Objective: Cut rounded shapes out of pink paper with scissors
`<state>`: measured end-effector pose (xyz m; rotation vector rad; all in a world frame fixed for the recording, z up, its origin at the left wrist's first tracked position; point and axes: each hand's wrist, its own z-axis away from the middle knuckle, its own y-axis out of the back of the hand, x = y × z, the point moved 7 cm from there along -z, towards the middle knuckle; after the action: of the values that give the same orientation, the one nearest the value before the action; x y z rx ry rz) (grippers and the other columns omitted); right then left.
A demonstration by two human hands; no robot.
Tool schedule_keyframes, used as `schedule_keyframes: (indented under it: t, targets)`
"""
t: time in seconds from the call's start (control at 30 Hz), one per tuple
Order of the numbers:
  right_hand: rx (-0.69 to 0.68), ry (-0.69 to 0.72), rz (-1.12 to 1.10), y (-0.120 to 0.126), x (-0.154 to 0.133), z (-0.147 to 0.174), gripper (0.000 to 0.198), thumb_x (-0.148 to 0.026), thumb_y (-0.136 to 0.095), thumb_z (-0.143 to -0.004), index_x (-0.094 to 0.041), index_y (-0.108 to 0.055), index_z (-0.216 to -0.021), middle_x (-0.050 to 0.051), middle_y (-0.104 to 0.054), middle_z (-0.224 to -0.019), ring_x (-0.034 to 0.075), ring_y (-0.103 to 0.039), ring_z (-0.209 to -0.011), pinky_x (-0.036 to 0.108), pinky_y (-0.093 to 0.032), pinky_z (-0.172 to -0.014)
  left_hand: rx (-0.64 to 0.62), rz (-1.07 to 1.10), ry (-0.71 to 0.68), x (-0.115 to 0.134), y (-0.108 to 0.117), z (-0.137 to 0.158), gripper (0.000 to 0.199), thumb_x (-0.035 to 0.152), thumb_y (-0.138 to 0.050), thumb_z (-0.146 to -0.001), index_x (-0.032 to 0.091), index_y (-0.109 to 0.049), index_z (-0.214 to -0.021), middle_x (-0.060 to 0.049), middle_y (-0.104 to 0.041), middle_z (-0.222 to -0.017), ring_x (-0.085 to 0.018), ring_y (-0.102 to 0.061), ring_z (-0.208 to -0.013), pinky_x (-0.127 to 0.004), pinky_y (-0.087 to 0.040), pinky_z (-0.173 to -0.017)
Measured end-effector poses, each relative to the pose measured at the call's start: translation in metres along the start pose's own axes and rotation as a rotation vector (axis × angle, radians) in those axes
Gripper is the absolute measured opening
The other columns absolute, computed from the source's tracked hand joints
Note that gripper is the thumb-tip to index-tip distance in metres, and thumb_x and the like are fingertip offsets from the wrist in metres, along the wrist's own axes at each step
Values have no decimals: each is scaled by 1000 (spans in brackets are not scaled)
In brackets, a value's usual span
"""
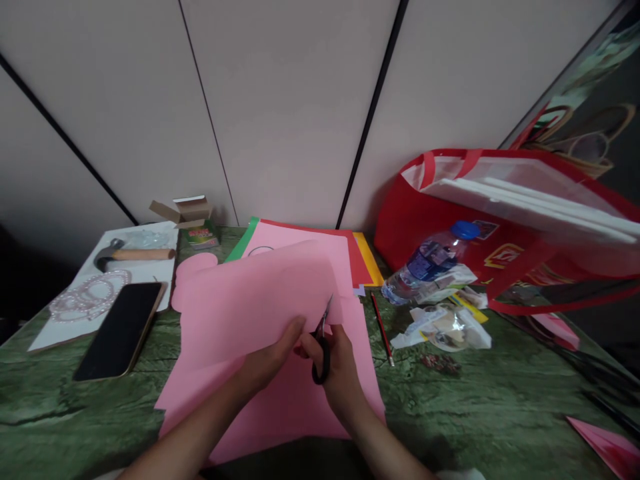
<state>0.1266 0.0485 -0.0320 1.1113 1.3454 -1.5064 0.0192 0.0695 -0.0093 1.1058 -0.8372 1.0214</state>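
My right hand (337,357) is closed around the black handles of a pair of scissors (324,357), whose blades point up and away over the pink paper. The blades look slightly apart at the edge of a raised pink sheet (255,293). My left hand (277,350) pinches the near edge of that sheet, thumb on top, close beside the scissors. Under it lie more pink sheets (295,407) on the table. Whether the blades have paper between them is hard to make out.
Green table (425,407). To the left lie a phone (120,330), a hammer (135,254), clear beads (90,297) and a small opened box (195,223). To the right are a red pencil (382,328), a water bottle (430,263), plastic wrappers (445,327) and a red bag (450,200).
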Motion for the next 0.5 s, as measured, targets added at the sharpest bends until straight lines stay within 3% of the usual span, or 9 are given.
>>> schedule_keyframes:
  t: [0.13,0.3,0.5]
  targets:
    - [8,-10,22,0,0,0,26,-33,-62,-73,-19,-46,-88,-6,-54,-58,12,-54,-53,25,-45,-53,-15,-11,-15,-1,3,-1,35,47,-45,-76,23,-61,-56,-6,-70,-70,-24,-63,-81,-35,-43,-88]
    - [23,-30,41,1,0,0,31,-38,-63,-72,-19,-45,-88,-5,-55,-61,11,-55,-53,26,-47,-53,-106,-35,-76,1,-2,-3,40,46,-41,-79,22,-55,-49,-3,-65,-58,-21,-62,-71,-32,-45,-84]
    - [27,-51,47,1,0,0,33,-41,-63,-71,-19,-45,-88,-5,-55,-61,10,-54,-53,24,-46,-52,-57,12,-124,1,1,-4,37,45,-43,-79,22,-58,-55,-3,-66,-62,-21,-61,-71,-32,-45,-80]
